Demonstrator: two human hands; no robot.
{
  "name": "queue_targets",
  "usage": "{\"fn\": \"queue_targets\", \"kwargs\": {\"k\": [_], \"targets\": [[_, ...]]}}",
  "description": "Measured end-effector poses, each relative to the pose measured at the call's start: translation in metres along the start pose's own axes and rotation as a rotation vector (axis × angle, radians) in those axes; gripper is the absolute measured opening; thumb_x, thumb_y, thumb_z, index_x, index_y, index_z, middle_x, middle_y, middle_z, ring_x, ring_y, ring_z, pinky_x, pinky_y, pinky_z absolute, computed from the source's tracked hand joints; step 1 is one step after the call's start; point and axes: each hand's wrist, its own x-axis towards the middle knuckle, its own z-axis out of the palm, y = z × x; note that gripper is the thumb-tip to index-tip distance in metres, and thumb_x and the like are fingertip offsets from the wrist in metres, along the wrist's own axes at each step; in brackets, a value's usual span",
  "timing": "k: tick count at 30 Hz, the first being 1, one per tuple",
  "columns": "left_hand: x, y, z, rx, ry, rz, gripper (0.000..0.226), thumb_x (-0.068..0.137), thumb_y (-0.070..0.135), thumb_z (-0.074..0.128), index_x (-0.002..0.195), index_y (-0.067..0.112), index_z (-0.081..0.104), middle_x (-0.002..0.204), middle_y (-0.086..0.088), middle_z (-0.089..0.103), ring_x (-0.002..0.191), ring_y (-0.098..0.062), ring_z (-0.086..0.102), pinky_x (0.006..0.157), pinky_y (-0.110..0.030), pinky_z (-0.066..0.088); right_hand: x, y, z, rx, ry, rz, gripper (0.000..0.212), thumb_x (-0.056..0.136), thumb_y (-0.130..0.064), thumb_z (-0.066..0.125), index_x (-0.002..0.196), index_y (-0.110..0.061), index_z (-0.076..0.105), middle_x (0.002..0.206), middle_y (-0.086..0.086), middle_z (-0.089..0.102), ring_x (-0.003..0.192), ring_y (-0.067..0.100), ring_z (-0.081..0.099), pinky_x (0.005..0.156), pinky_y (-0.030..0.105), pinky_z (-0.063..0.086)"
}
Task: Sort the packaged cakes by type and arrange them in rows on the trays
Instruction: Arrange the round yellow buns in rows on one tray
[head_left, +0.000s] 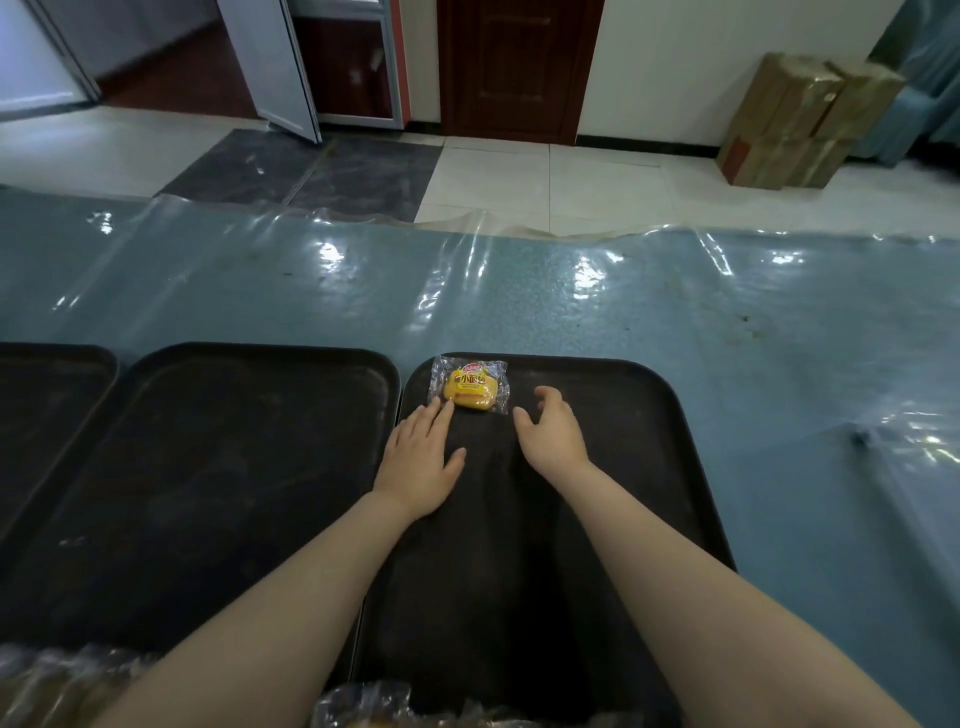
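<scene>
The yellow packaged cake (470, 385) at the far left corner of the right tray sits in a clear, glossy, crinkled plastic wrapper. The three dark rounded-corner trays (597, 379) look matt and scuffed, with dull worn patches; their material cannot be told. A transparent plastic sheet (571, 270) with bright glare and wrinkles covers the blue speckled tabletop. At the near edge, more crumpled clear plastic wrappers (363, 706) catch light. Beyond the table, the white floor tiles (597, 171) look smooth and shiny, the dark brown door (519, 67) looks like wood, and the brown cardboard boxes (800, 119) at far right carry glossy tape.
</scene>
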Motion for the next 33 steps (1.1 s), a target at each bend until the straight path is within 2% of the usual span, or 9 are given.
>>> {"fn": "queue_targets", "kwargs": {"k": [5,14,18,25,29,33], "targets": [[-0.033,0.018,-0.016,-0.03,-0.041,-0.01,0.066,0.102,0.048,0.037,0.158,0.023,0.011,0.166,0.0,0.009,0.152,-0.02,0.005,0.124,-0.04,0.008,-0.042,0.003,-0.019,0.001,-0.028,-0.012,0.055,0.1,-0.032,0.055,0.149,-0.018,0.036,0.146,0.006,0.048,0.133,0.023,0.047,0.109,0.04,0.044],[-0.109,0.054,-0.034,-0.117,-0.037,-0.024,0.062,0.103,0.045,0.037,0.158,0.023,0.016,0.165,0.001,0.013,0.152,-0.019,0.008,0.123,-0.039,0.008,-0.132,0.015,-0.041,-0.023,-0.04,-0.022,0.05,0.1,-0.037,0.054,0.145,-0.021,0.04,0.135,0.002,0.056,0.124,0.018,0.054,0.105,0.038,0.047],[-0.141,0.065,-0.035,-0.164,-0.046,-0.001,0.061,0.103,0.045,0.038,0.157,0.023,0.019,0.164,0.001,0.015,0.152,-0.019,0.01,0.123,-0.039,0.011,-0.17,0.027,-0.05,-0.09,-0.078,-0.064,0.048,0.1,-0.039,0.051,0.143,-0.02,0.043,0.131,0.002,0.059,0.123,0.021,0.054,0.106,0.041,0.044],[-0.196,0.074,-0.029,-0.232,-0.109,0.013,0.056,0.102,0.046,0.04,0.154,0.028,0.026,0.162,0.007,0.021,0.151,-0.014,0.011,0.123,-0.039,0.012,-0.23,0.048,-0.06,-0.169,-0.187,-0.07,0.041,0.1,-0.041,0.051,0.138,-0.025,0.048,0.125,-0.005,0.062,0.117,0.015,0.057,0.106,0.042,0.045],[-0.219,0.072,-0.026,-0.235,-0.132,0.016,0.046,0.102,0.042,0.043,0.145,0.026,0.044,0.151,0.007,0.042,0.143,-0.013,0.03,0.119,-0.036,0.024,-0.256,0.059,-0.063,-0.264,-0.204,-0.107,0.038,0.1,-0.04,0.051,0.135,-0.026,0.052,0.122,-0.008,0.063,0.114,0.012,0.058,0.107,0.041,0.044],[-0.239,0.071,-0.03,-0.296,-0.127,0.005,0.033,0.103,0.035,0.043,0.126,0.023,0.064,0.124,0.009,0.063,0.119,-0.008,0.054,0.103,-0.031,0.043,-0.279,0.065,-0.063,-0.293,-0.155,-0.159,0.034,0.099,-0.037,0.052,0.132,-0.027,0.056,0.122,-0.008,0.064,0.112,0.012,0.059,0.104,0.039,0.047]]}}
